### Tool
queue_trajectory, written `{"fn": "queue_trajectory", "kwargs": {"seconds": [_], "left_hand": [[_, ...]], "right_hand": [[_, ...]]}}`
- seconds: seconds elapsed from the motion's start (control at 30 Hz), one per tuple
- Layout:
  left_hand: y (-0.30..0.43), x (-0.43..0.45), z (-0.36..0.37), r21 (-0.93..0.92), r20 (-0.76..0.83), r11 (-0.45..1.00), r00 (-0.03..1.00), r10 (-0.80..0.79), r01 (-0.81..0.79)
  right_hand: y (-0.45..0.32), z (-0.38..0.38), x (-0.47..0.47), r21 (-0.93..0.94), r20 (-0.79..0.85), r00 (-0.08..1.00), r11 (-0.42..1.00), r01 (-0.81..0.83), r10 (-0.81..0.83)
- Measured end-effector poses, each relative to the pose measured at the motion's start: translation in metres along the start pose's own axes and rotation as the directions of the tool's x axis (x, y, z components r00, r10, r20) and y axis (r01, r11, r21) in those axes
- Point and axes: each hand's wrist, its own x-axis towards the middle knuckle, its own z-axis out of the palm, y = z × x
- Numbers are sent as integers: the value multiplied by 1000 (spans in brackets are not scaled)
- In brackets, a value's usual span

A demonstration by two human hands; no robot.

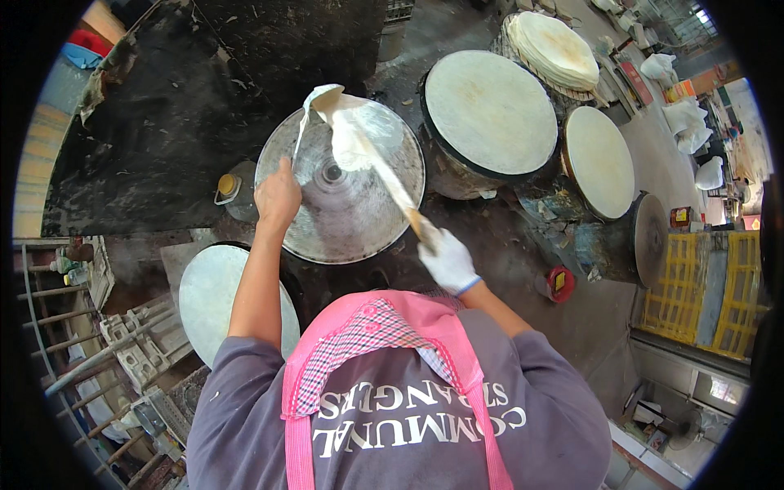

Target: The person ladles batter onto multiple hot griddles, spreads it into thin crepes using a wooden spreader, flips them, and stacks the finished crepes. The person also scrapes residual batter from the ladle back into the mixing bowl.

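A round metal griddle (331,226) lies in front of me, with wet white batter (380,125) spread on its far part. My right hand (449,260), in a white knitted glove, grips the wooden handle of a batter-coated paddle (392,180) that slants across the griddle. My bare left hand (278,193) is closed over the griddle's left side, around the thin handle of a white-coated implement (323,95). Its curved head is at the griddle's far edge, close to the paddle's end; whether the two touch I cannot tell.
Pale round sheets cover griddles to the right (490,113), farther right (600,162) and near left (229,300). A bare griddle (650,239) stands beyond. Stacked flatbreads (554,49) lie at the back. A yellow-capped container (228,185), red bucket (557,285) and black sheet (153,135) are around.
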Motion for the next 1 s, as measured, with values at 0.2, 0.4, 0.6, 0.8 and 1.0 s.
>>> {"fn": "queue_trajectory", "kwargs": {"seconds": [0.2,0.4,0.6,0.8,1.0], "left_hand": [[-32,-13,-1,41,-104,996,991,82,-78],[-66,-34,-14,117,-80,993,997,3,6],[-85,-71,-22,71,-136,997,990,29,-19],[-91,-102,-28,41,-106,999,994,9,-4],[-87,-145,-41,12,-54,997,995,-81,82]], "right_hand": [[0,8,28,193,-93,989,972,132,-116],[-39,20,54,94,100,980,982,163,-172],[-13,-20,36,-18,1,1000,1000,12,-12],[-40,8,79,174,185,955,965,198,-230],[-13,6,10,50,29,996,995,87,-89]]}}
